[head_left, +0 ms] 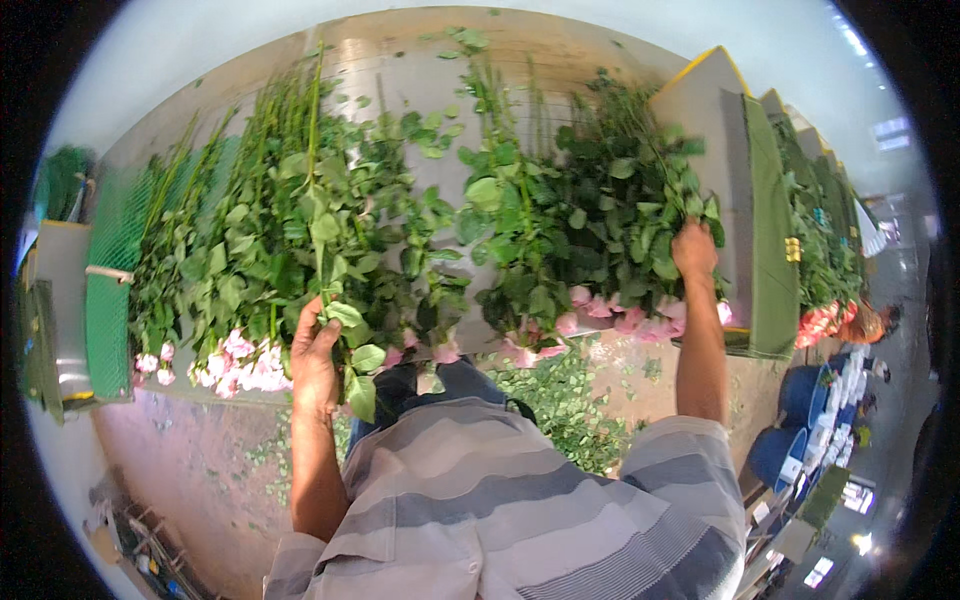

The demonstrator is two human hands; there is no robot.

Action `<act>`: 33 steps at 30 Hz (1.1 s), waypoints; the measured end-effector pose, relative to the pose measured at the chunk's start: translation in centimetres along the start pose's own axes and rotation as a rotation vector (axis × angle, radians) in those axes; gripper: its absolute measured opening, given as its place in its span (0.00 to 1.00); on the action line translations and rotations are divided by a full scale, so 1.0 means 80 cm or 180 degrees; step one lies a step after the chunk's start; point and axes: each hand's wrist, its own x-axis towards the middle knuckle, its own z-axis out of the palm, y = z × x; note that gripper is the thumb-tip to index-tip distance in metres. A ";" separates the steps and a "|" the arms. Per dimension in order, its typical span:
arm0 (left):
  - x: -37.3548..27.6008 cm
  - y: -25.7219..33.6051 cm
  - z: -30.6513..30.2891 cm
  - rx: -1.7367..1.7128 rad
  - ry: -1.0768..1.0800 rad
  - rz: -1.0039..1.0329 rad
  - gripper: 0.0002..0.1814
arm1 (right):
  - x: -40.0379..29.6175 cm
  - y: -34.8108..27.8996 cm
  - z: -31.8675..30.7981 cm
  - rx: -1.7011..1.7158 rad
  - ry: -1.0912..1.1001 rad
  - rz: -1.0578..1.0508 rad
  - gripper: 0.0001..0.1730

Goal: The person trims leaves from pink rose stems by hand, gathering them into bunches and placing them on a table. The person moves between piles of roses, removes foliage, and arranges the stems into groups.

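In my left hand (315, 356) is a long leafy rose stem (319, 225), its cut end pointing to the far side of the table; its bloom is hidden. My right hand (694, 251) is closed around a leafy stem (679, 180) at the right edge of a dense pile of roses (615, 202). Pale pink blooms (645, 322) hang along the near table edge below that pile. More roses (247, 217) lie side by side on the left, with pink blooms (240, 364) towards me. Looser stems (502, 202) lie in the middle of the grey table (465, 300).
At the right stands a grey divider (705, 97) with a yellow edge and a green flap (769, 225). Green netting (112, 315) lies at the left. Fallen leaves (570, 405) cover the floor near my legs. Beyond the divider are coral roses (821, 322), a person (866, 322) and blue bins (780, 454).
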 end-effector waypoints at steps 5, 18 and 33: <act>-0.007 0.011 -0.011 0.0057 0.0134 -0.0072 0.17 | -0.014 -0.061 -0.032 0.0331 0.0397 0.0351 0.20; 0.012 -0.018 0.000 0.0041 0.0180 -0.0217 0.16 | -0.172 -0.469 0.068 0.2067 -0.0718 -0.1207 0.25; 0.118 -0.150 0.093 0.2114 0.0161 -0.1082 0.21 | -0.171 -0.407 0.163 0.3776 -0.1451 0.0072 0.19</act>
